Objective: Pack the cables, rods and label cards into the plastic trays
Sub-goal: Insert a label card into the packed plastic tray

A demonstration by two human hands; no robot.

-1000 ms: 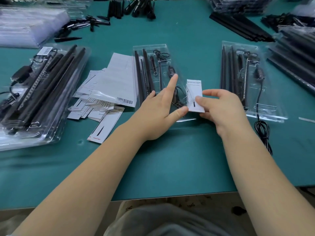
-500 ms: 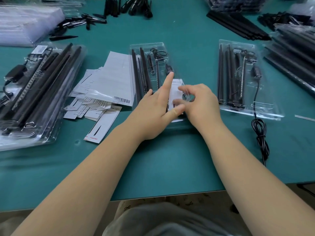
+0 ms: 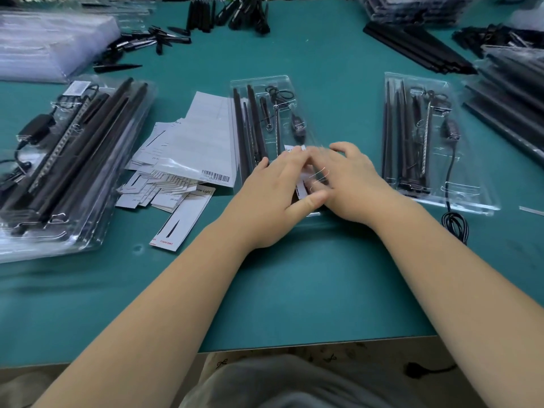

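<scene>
Step in hand: seating a label card (image 3: 300,188) in the near end of the middle tray (image 3: 282,83), which lies on the desk (image 3: 294,275).
Left hand (image 3: 275,198): fingers straight and flat, pressing on the card and the tray's near end; it holds nothing.
Right hand (image 3: 348,184): lies over the card's right side with fingers bent; motion blur hides whether they pinch the card, so its state cannot be told.
Card position: mostly covered by both hands; white edges show between them, over the tray.
Tray contents: rods (image 3: 253,128) on the left, a cable (image 3: 297,125) further right.
Change from earlier frames: the card was held up at the tray's right edge, pinched in the right hand; it is now down on the tray, and both hands have closed over it.
Next move, judged: press the card flat, release, then take a fresh card from the pile (image 3: 164,187) on the left for the right tray (image 3: 471,160).
</scene>
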